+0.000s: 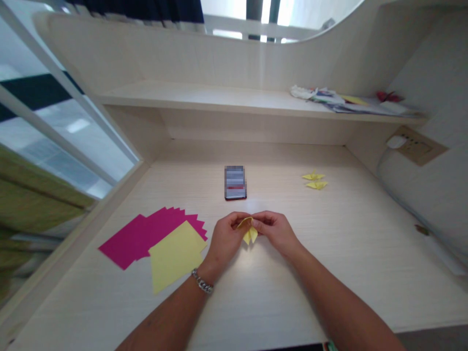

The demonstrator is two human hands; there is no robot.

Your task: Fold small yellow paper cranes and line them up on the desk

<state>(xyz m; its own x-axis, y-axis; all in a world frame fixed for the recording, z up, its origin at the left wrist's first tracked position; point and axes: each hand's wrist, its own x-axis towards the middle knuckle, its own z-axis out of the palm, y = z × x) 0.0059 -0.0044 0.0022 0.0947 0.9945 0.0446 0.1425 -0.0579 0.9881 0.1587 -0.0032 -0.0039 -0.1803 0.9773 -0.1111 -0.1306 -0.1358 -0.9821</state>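
Over the desk (365, 234), nearer than the phone (235, 183), I see the left hand (227, 236) and right hand (280, 234) pinching opposite sides of a small folded yellow paper (250, 236). I judge it light, thin and easily creased; I'd hold its folded edges gently.

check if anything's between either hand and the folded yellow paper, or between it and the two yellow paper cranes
Nothing visible separates the left hand or right hand from the folded yellow paper; both hold it. Toward the yellow paper cranes, only the right hand lies between; the smartphone is left of that line.
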